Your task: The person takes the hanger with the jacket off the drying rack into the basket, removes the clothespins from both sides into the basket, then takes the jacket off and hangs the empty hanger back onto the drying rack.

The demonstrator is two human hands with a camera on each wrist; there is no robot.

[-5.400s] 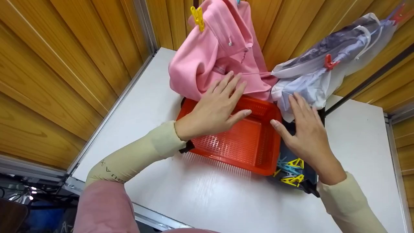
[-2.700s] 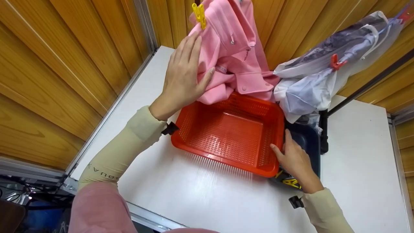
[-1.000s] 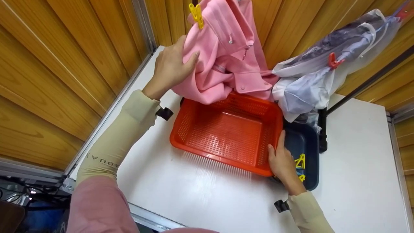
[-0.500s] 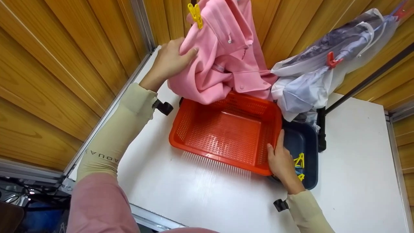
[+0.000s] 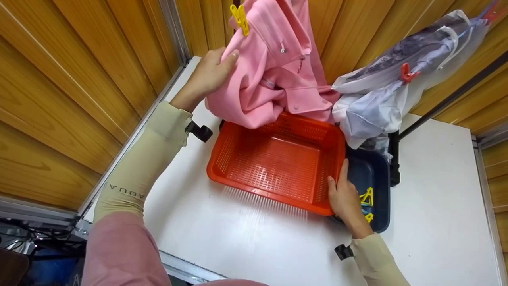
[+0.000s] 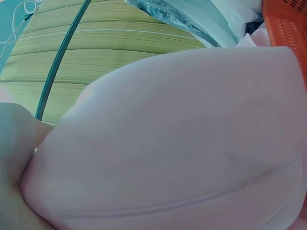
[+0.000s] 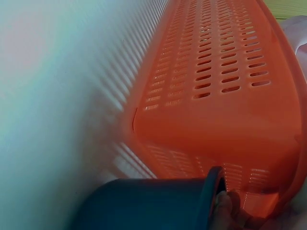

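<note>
My left hand (image 5: 210, 73) grips the left edge of a pink hoodie (image 5: 258, 87), its thumb in front and its fingers hidden behind the cloth. Loose folds of the hoodie hang over the back rim of a red perforated basket (image 5: 270, 171). In the left wrist view, stretched pink cloth (image 6: 168, 139) fills most of the picture beside the thumb. My right hand (image 5: 346, 200) holds the basket's right rim, with the thumb inside and the fingers outside. A yellow clothespin (image 5: 239, 20) is clipped to the hoodie above my left hand.
Right of the basket is a dark blue bin (image 5: 369, 171) with yellow and blue clothespins (image 5: 367, 197) inside. A whitish translucent garment or bag (image 5: 373, 107) hangs from a line by a red clothespin (image 5: 407, 73). A black pole (image 5: 452, 99) slants up at the right, before wooden walls.
Since the earliest frame, my left hand has moved left from above the basket and taken hold of the hoodie's edge. My right hand has come down onto the basket's right rim.
</note>
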